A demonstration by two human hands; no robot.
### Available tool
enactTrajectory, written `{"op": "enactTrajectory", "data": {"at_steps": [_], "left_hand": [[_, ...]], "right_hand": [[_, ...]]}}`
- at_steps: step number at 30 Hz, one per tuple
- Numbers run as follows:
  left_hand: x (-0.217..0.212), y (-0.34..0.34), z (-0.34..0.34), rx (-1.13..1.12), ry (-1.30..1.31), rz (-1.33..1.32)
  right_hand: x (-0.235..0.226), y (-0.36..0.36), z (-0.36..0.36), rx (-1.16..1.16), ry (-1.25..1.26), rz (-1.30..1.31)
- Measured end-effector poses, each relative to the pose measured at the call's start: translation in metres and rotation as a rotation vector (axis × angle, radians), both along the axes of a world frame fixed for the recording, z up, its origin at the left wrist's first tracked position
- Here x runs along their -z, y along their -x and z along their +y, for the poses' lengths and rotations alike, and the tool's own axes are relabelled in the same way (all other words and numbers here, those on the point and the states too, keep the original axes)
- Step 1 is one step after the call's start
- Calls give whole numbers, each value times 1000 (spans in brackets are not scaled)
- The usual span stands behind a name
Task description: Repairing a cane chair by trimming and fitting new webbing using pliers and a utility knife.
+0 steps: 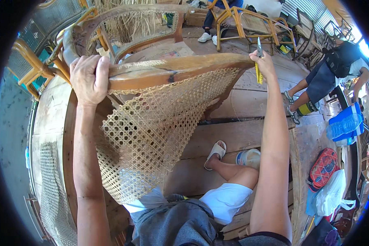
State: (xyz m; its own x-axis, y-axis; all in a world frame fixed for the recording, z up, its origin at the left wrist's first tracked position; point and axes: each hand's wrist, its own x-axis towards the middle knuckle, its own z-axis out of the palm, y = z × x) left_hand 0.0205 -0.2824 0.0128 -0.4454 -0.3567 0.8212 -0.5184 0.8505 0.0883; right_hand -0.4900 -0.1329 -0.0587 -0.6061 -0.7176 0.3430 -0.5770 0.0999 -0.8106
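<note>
My left hand (90,78) is wrapped round the left end of a curved wooden chair rail (184,69). From the rail hangs a sheet of woven cane webbing (156,123), its loose lower part draped toward my lap. At the rail's right end my right hand (265,65) closes round a yellow-handled tool (258,74). Its pointed metal tip sticks up past my fingers; whether it is a knife or pliers I cannot make out. Behind the rail, the chair's oval back frame (178,28) curves away to the left.
Rattan chairs stand at the far left (33,61) and the back (250,22). A white bucket (249,158) is by my foot. On the right are a person (336,69), a blue container (345,121), a red bag (322,168) and a white plastic bag (331,192).
</note>
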Motion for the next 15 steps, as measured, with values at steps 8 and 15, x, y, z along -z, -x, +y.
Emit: {"op": "enactTrajectory", "data": {"at_steps": [8, 15], "left_hand": [[4, -39, -7, 103, -88, -44], [18, -47, -61, 345, 123, 18]], "right_hand": [[-8, -68, 74, 47, -25, -80], [-12, -121, 140, 163, -127, 35]]}}
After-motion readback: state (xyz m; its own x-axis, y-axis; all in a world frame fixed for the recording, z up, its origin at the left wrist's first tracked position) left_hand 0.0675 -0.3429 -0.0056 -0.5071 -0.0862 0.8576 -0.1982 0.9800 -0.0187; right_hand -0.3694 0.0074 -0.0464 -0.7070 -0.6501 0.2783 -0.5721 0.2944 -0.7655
